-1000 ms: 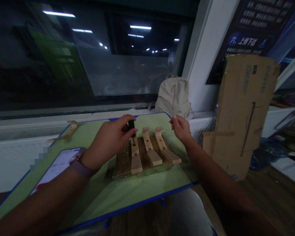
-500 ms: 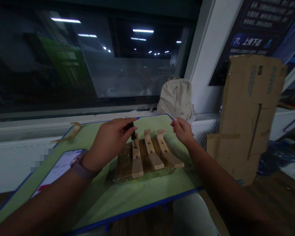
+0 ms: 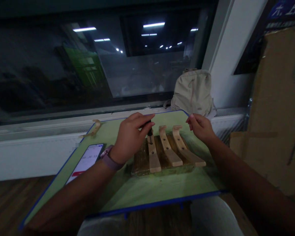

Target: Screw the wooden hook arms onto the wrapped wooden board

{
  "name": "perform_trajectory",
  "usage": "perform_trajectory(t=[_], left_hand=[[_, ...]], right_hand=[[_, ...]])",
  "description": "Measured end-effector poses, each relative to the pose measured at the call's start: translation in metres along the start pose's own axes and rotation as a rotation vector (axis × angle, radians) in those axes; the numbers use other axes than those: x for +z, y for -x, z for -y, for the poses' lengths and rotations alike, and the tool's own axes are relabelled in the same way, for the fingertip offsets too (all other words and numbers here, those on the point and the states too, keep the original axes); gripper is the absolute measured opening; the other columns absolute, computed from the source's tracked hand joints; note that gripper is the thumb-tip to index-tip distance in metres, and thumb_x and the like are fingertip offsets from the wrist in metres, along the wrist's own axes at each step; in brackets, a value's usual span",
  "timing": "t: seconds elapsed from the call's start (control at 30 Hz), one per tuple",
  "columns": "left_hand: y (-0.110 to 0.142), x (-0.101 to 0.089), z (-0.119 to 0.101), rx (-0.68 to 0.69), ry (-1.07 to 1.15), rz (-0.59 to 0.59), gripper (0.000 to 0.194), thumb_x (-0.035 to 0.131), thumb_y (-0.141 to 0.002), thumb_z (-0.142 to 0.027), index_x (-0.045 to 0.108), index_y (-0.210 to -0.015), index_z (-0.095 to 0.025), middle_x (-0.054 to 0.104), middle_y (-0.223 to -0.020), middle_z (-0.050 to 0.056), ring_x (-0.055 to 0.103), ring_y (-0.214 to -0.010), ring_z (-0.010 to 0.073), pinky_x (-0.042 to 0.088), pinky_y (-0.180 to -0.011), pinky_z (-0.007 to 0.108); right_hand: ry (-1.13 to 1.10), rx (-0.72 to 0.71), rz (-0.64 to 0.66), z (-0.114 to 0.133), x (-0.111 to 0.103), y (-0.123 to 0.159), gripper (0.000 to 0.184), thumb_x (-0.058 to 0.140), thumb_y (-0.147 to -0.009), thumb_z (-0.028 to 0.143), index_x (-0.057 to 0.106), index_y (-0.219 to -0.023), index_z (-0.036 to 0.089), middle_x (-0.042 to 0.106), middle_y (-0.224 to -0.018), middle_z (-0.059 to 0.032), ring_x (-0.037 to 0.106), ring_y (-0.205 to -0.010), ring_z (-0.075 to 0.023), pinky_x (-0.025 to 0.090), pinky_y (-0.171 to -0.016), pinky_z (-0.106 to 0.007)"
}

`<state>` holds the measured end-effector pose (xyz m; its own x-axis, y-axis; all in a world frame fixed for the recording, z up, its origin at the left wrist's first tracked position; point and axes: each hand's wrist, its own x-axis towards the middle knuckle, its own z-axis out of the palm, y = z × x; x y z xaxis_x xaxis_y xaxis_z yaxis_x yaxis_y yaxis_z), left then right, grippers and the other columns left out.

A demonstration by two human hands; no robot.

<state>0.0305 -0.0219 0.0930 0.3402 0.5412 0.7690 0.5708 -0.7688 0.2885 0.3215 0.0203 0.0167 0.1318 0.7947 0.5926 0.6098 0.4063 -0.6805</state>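
Note:
A black-handled screwdriver [image 3: 150, 132] stands nearly upright in the grip of my left hand [image 3: 132, 134]. Its tip meets the upper hole of the leftmost wooden hook [image 3: 154, 160]. That hook lies on a dark brown board [image 3: 140, 160], beside a middle wooden hook [image 3: 171, 154] and a right wooden hook [image 3: 186, 151], each with two holes and a curled far end. Past the board's far right corner, my right hand [image 3: 201, 127] hovers with thumb and fingers pinched together. Whatever may be between those fingertips is too small to make out.
The board rests on a green table [image 3: 127, 196] with blue edging. A phone [image 3: 87, 161] with a lit screen lies at left, and another wooden hook [image 3: 94, 128] sits at the far left edge. Behind are a beige backpack [image 3: 193, 91] and, at right, a large cardboard box [image 3: 277, 108].
My view has swung left, so everything sits further right in the picture. The screwdriver stays at the same hole, and both hands keep their grips.

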Motion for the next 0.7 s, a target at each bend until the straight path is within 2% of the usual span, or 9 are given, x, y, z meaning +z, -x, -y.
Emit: perform_trajectory(t=[0.1, 0.17, 0.3, 0.4, 0.5, 0.7], left_hand=[[0.002, 0.001, 0.001, -0.048, 0.104, 0.054, 0.033, 0.061, -0.089, -0.021, 0.066, -0.121, -0.02, 0.073, -0.095, 0.005, 0.067, -0.081, 0.016, 0.054, -0.072, 0.029], [0.004, 0.002, 0.002, -0.108, 0.185, 0.089, 0.032, 0.057, -0.09, -0.02, 0.062, -0.121, -0.018, 0.073, -0.099, 0.006, 0.069, -0.081, 0.0159, 0.055, -0.072, 0.029], [0.004, 0.003, -0.001, -0.104, 0.18, 0.047, 0.013, 0.058, -0.088, -0.02, 0.066, -0.098, -0.017, 0.072, -0.092, 0.005, 0.068, -0.079, 0.0159, 0.054, -0.072, 0.029], [0.003, 0.002, -0.003, -0.053, 0.102, -0.024, 0.01, 0.068, -0.084, -0.026, 0.068, -0.088, -0.017, 0.067, -0.085, 0.005, 0.064, -0.077, 0.0166, 0.052, -0.07, 0.03], [0.0, -0.002, 0.0, -0.081, 0.103, -0.032, 0.007, 0.07, -0.083, -0.026, 0.069, -0.082, -0.019, 0.066, -0.08, 0.004, 0.063, -0.076, 0.0171, 0.052, -0.069, 0.03], [-0.005, -0.008, 0.009, -0.261, 0.438, 0.166, 0.019, 0.059, -0.087, -0.024, 0.068, -0.103, -0.017, 0.074, -0.105, 0.009, 0.07, -0.097, 0.0199, 0.056, -0.089, 0.037]], right_hand=[[0.014, -0.016, 0.01, 0.002, 0.0, 0.001, 0.064, 0.034, -0.084, 0.077, 0.059, -0.069, 0.02, 0.052, -0.054, -0.0008, 0.05, -0.052, -0.0165, 0.038, -0.055, -0.031], [0.025, -0.035, 0.019, 0.004, 0.0, 0.002, 0.064, 0.033, -0.085, 0.076, 0.059, -0.069, 0.02, 0.052, -0.053, -0.0008, 0.051, -0.052, -0.0167, 0.039, -0.055, -0.031], [0.048, -0.088, 0.05, 0.006, 0.001, 0.003, 0.061, 0.033, -0.088, 0.072, 0.059, -0.068, 0.021, 0.053, -0.054, -0.0012, 0.053, -0.053, -0.0174, 0.041, -0.055, -0.031], [0.057, -0.112, 0.072, 0.006, 0.001, 0.003, 0.058, 0.034, -0.089, 0.069, 0.059, -0.068, 0.021, 0.051, -0.051, -0.0006, 0.053, -0.054, -0.0181, 0.041, -0.055, -0.031], [0.058, -0.109, 0.092, 0.005, 0.001, 0.003, 0.056, 0.034, -0.091, 0.066, 0.059, -0.068, 0.022, 0.05, -0.05, 0.0001, 0.052, -0.054, -0.0179, 0.04, -0.055, -0.031], [0.059, -0.079, 0.119, 0.004, 0.0, 0.003, 0.054, 0.036, -0.09, 0.066, 0.058, -0.068, 0.021, 0.048, -0.049, 0.0007, 0.052, -0.054, -0.0175, 0.039, -0.055, -0.03]])
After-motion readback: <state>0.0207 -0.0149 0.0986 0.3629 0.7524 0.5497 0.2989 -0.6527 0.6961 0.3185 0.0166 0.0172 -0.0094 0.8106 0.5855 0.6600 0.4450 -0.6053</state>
